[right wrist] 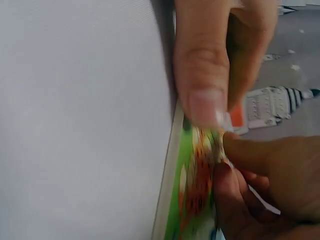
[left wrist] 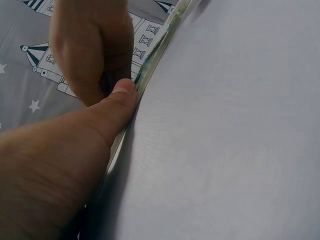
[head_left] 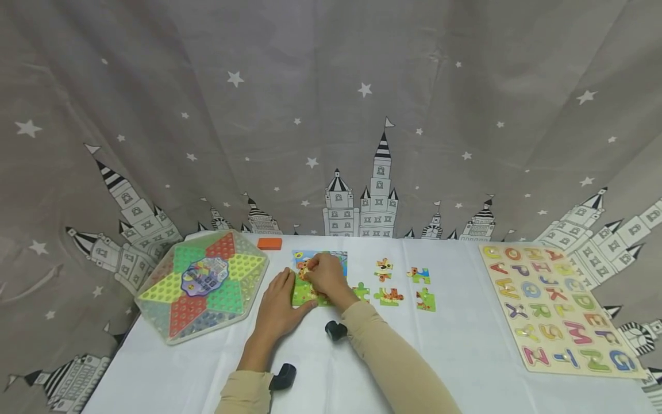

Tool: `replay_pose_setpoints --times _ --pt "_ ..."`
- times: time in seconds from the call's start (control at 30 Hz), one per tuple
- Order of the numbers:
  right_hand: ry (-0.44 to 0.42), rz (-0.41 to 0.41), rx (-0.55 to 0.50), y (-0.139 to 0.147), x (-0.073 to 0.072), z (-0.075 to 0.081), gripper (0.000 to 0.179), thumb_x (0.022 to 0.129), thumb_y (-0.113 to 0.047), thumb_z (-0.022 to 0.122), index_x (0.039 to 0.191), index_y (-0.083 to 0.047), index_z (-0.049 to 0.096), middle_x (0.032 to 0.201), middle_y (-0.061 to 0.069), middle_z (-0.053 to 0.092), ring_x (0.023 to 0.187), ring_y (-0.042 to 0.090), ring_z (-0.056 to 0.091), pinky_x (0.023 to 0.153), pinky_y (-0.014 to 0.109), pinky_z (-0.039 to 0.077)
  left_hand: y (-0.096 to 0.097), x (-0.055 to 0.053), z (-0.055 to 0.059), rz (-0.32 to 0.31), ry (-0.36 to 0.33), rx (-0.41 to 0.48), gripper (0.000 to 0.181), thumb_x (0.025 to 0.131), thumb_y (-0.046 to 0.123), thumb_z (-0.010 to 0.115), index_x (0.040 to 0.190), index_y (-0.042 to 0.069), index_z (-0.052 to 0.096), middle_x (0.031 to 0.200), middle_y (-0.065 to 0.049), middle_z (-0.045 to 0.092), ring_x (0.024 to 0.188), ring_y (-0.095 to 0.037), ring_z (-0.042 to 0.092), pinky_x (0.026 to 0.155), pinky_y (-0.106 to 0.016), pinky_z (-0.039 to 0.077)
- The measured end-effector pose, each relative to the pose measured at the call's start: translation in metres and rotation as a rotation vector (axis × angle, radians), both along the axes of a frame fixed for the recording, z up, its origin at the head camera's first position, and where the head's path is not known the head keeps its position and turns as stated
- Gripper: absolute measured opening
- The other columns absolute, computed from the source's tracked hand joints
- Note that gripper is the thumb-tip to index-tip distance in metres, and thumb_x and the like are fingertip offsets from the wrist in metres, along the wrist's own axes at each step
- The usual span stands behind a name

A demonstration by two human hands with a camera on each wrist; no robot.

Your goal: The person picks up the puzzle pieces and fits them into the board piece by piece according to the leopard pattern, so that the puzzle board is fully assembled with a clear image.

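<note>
A picture jigsaw board with blue sky, green grass and an orange spotted animal lies mid-table. My left hand rests along its left side, fingers stretched forward and thumb toward the front edge. In the right wrist view, the left thumb presses at the board's rim. My right hand reaches over the board, thumb and fingertips pinching a small jigsaw piece against the picture. Most of that piece is hidden by the fingers. Several loose jigsaw pieces lie to the right of the board.
At left sits a hexagonal Chinese checkers board under a clear cover. An orange block is near the back edge. A wooden alphabet board lies at right on the white tablecloth. A grey castle-print curtain hangs behind.
</note>
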State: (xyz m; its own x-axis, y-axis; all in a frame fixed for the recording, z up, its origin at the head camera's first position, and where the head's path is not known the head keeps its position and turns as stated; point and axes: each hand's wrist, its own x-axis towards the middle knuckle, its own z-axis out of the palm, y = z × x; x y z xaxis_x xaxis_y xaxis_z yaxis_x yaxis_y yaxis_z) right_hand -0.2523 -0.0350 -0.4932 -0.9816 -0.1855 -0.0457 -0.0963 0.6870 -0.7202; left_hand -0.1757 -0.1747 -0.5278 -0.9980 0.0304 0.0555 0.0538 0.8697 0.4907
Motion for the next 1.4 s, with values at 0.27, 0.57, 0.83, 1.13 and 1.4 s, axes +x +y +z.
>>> replay_pose_setpoints --times 0.27,0.57,0.83,1.13,1.4 --pt "-0.022 0.046 -0.159 0.057 0.009 0.002 0.028 0.089 -0.021 0.079 0.113 -0.008 0.073 0.104 0.005 0.076 0.096 0.018 0.073 0.087 0.036 0.061 -0.001 0.000 0.001 0.013 -0.022 -0.002 0.097 0.089 0.055 0.072 0.157 -0.002 0.034 0.167 -0.021 0.026 0.156 -0.042 0.023 0.126 -0.060 0.024" --pt "0.015 -0.153 0.020 0.153 0.004 0.003 0.057 0.087 -0.027 0.082 0.137 -0.006 0.064 0.114 0.014 0.067 0.100 0.026 0.062 0.091 0.044 0.054 0.002 0.001 0.001 0.025 -0.038 0.008 0.097 0.088 0.056 0.073 0.157 -0.001 0.034 0.168 -0.021 0.026 0.156 -0.041 0.022 0.127 -0.059 0.023" --pt "-0.015 -0.064 0.118 0.179 -0.002 -0.008 0.082 0.085 -0.039 0.083 0.151 -0.003 0.049 0.142 0.022 0.055 0.133 0.040 0.052 0.115 0.056 0.043 0.001 0.000 0.003 0.029 -0.033 0.012 0.098 0.087 0.055 0.073 0.157 -0.001 0.034 0.168 -0.021 0.026 0.156 -0.042 0.022 0.127 -0.060 0.023" --pt "0.011 -0.064 0.112 0.174 -0.005 -0.013 0.061 0.085 -0.033 0.084 0.135 -0.005 0.065 0.135 0.020 0.056 0.130 0.039 0.050 0.116 0.054 0.042 0.001 0.000 0.004 0.030 -0.048 0.010 0.099 0.088 0.056 0.072 0.158 -0.001 0.032 0.168 -0.020 0.024 0.157 -0.041 0.021 0.127 -0.060 0.022" --pt "-0.009 -0.096 0.138 0.174 -0.004 -0.014 0.063 0.083 -0.034 0.086 0.131 -0.001 0.064 0.128 0.020 0.058 0.118 0.035 0.056 0.110 0.051 0.047 0.002 0.001 0.006 0.029 -0.060 0.022 0.099 0.088 0.056 0.072 0.158 -0.001 0.031 0.169 -0.021 0.023 0.157 -0.041 0.020 0.127 -0.060 0.022"
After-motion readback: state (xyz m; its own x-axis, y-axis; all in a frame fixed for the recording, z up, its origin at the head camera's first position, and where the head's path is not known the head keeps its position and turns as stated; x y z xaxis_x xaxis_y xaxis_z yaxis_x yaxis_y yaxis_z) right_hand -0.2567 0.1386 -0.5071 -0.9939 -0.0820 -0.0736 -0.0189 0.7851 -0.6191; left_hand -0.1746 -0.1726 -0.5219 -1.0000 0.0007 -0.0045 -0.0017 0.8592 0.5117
